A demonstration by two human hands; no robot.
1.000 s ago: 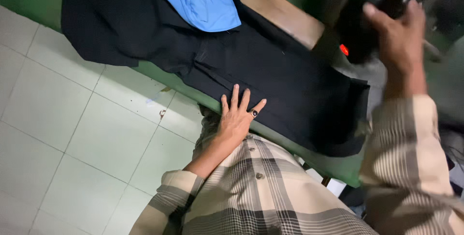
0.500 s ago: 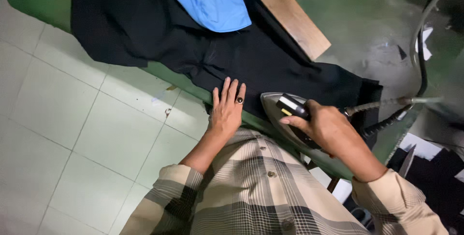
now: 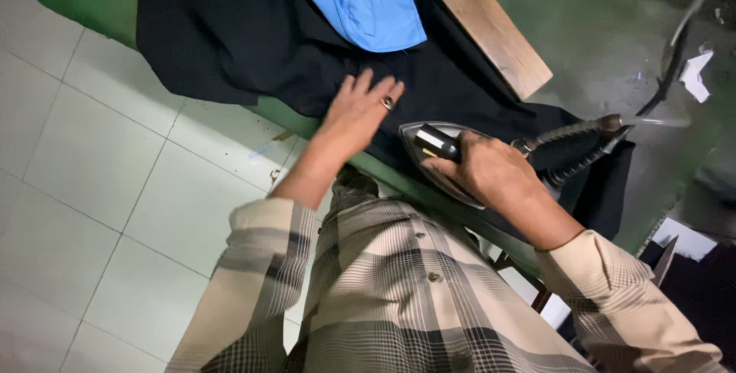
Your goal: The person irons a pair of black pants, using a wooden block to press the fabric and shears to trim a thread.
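- your right hand [image 3: 487, 174] has a closed grip round the handle of the steam iron [image 3: 441, 160], soleplate down on the black garment [image 3: 322, 51], near the counter [image 3: 606, 28] edge closest to you.
- your left hand [image 3: 359, 108] lies flat, fingers spread, pressing the cloth just beside the iron's nose; nothing gripped, palm open on the fabric.
- risk: the iron tip points at your left fingers w/ only a small gap. push it fwd w/o sliding that hand away and you could burn them.
- risk: leave the iron parked in one spot and the dark cloth may go shiny or scorch.
- risk: hose and cord [image 3: 583, 131] trail off the back of the iron over the garment; a snag could jerk it, and it sits close to the edge.
- the blue panel [image 3: 360, 5] and wooden block [image 3: 494, 28] lie further up, away from both hands.
- vs 0.5 s ago: left hand has slid up the cloth; iron sits in much the same spot, the grip unchanged. 1 s ago the right hand was up in the air at the iron, off the cloth.
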